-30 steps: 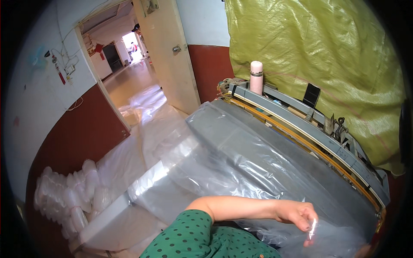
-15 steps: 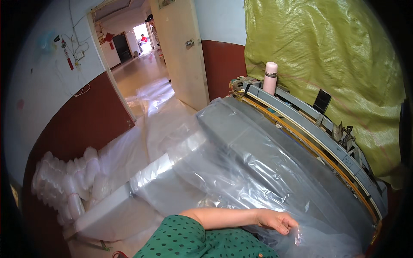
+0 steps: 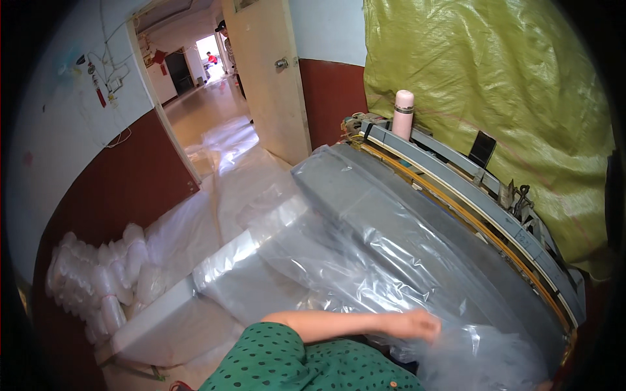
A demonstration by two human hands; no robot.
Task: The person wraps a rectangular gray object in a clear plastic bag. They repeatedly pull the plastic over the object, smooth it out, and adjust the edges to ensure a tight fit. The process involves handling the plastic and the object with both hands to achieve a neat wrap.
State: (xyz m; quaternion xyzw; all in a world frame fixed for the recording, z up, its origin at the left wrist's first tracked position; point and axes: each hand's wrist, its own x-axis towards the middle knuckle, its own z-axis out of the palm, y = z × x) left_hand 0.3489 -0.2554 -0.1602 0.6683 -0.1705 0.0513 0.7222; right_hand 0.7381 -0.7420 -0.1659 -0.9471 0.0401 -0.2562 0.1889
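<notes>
My left hand (image 3: 417, 325) reaches across from the green dotted sleeve (image 3: 267, 352) to the right, slightly blurred, its fingers curled closed at the edge of the clear plastic film (image 3: 378, 254). The film lies over a long grey work surface (image 3: 450, 228) and bunches up in a loose, crumpled heap (image 3: 482, 358) just right of and below this hand. Only a small skin-toned patch (image 3: 545, 386) shows at the bottom edge on the right; it may be part of my right hand, and its fingers are hidden.
Along the surface's far side runs a grey metal bar (image 3: 469, 179) with an orange strip. A pink flask (image 3: 403, 116), a dark phone-like slab (image 3: 482, 150) and pliers-like tools (image 3: 520, 201) sit there. Bundled clear plastic (image 3: 98, 274) lies left. Beyond the open door (image 3: 267, 78) stands a person (image 3: 225, 39).
My left hand has drawn slightly left and up, and its fingers are more curled. The film beside it is more heaped. The whole view has shifted a little.
</notes>
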